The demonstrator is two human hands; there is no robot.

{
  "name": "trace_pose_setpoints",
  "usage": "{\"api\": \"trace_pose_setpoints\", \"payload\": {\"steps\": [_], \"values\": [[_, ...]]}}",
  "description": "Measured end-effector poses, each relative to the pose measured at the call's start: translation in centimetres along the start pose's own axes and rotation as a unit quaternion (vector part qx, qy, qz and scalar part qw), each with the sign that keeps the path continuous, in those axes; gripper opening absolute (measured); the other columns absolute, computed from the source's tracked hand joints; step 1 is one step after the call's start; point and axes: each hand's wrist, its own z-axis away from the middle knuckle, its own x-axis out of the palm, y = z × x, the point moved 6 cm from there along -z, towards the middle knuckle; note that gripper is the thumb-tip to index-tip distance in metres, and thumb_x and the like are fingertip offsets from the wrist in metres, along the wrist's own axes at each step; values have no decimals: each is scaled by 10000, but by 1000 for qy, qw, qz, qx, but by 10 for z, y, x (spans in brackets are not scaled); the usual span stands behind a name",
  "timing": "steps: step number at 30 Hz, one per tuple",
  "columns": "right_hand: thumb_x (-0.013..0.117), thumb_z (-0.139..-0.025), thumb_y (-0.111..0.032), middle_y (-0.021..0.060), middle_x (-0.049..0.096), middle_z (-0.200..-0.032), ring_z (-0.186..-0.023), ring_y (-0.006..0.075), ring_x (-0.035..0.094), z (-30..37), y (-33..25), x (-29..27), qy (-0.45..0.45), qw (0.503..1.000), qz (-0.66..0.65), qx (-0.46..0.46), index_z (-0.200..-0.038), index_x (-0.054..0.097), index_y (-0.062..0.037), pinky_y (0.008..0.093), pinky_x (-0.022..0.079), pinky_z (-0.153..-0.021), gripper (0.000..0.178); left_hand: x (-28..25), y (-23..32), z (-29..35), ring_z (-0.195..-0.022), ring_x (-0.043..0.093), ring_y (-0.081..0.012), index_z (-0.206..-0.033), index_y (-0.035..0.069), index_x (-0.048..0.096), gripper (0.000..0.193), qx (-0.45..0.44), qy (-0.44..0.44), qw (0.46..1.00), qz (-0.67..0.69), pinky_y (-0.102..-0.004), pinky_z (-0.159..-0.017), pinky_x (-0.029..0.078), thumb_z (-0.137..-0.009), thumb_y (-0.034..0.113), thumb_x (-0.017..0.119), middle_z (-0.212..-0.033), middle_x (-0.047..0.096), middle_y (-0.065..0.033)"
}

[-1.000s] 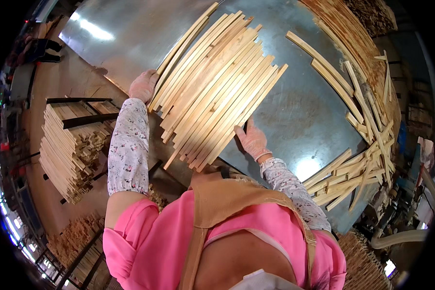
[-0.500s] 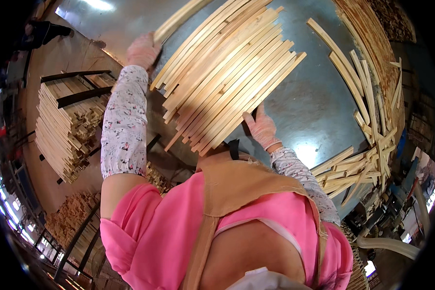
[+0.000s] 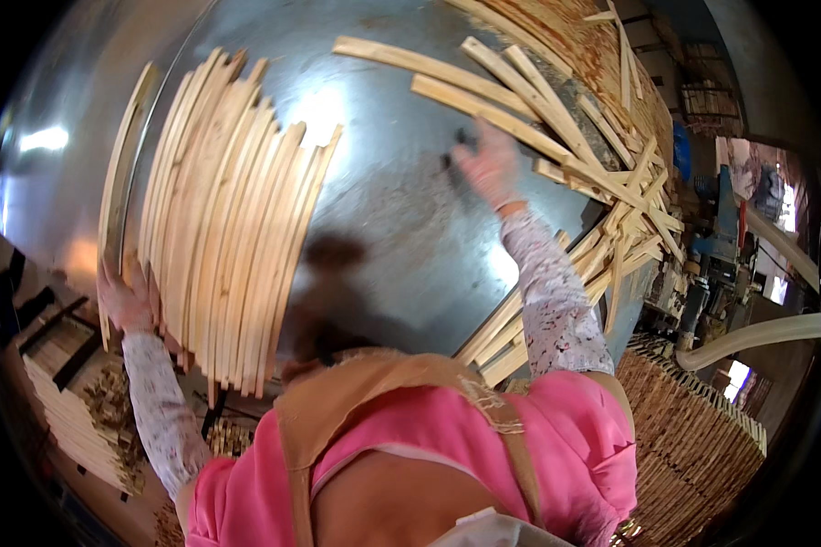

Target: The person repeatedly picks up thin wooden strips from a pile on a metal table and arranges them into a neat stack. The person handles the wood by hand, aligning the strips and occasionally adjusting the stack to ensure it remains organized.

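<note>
A row of pale wooden strips (image 3: 219, 219) lies side by side on the grey metal tabletop (image 3: 383, 191). Left of that row, across a seam in the metal, is a separate wooden strip (image 3: 123, 173). My left hand (image 3: 126, 299), in a thin pinkish glove, rests at the near end of this strip, fingers apart, between it and the row. My right hand (image 3: 491, 166), gloved alike and slightly blurred, reaches out with its fingers spread. It is beside a long loose strip (image 3: 483, 111); whether it touches the wood I cannot tell.
Crossed wooden strips (image 3: 625, 196) lie in a jumbled heap along the table's right side, by a rough brown board edge (image 3: 556, 36). More stacked wood (image 3: 693, 410) stands at the lower right. A bundle of strips (image 3: 77, 410) is on a rack at the lower left.
The view has swung to the right. My right hand has left the near edge of the row and reached toward the loose strips; my left hand has let go of the separate strip, now lying flat.
</note>
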Motion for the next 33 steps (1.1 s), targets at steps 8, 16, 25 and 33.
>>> {"api": "trace_pose_setpoints", "payload": {"steps": [8,16,25,33], "values": [[787,-820,-709,255,509,-1625,-1496,441,490,-10,349,-48,-224,894,108,373,-1687,350,-125,522,421,-1216,1133,28,343,-91,-1430,511,-464,-1461,-23,606,676,234,-151,949,150,-527,-1216,413,-899,300,798,-1553,532,-278],[784,-863,-386,251,648,-1372,-1280,419,633,39,303,-65,-229,936,106,244,-1626,436,-123,484,532,-1084,879,132,652,-194,-1445,500,-404,-1588,124,479,1021,448,-188,869,94,-515,-1236,387,-729,483,897,-1594,506,-204],[786,-910,-131,104,707,-1027,-878,209,717,115,273,-192,138,871,-273,386,-1423,561,23,338,607,-763,581,93,642,-206,-1306,596,-358,-1534,159,541,944,380,-349,856,11,-467,-1142,486,-707,486,858,-1309,653,-174],[763,-986,-181,160,735,-1141,-850,220,747,113,71,-89,57,489,-778,389,-1412,559,30,322,632,-666,517,54,548,-118,-1024,746,-434,-1451,-24,576,792,-194,-737,278,585,-637,-967,604,-965,593,681,-1202,727,-269]]}}
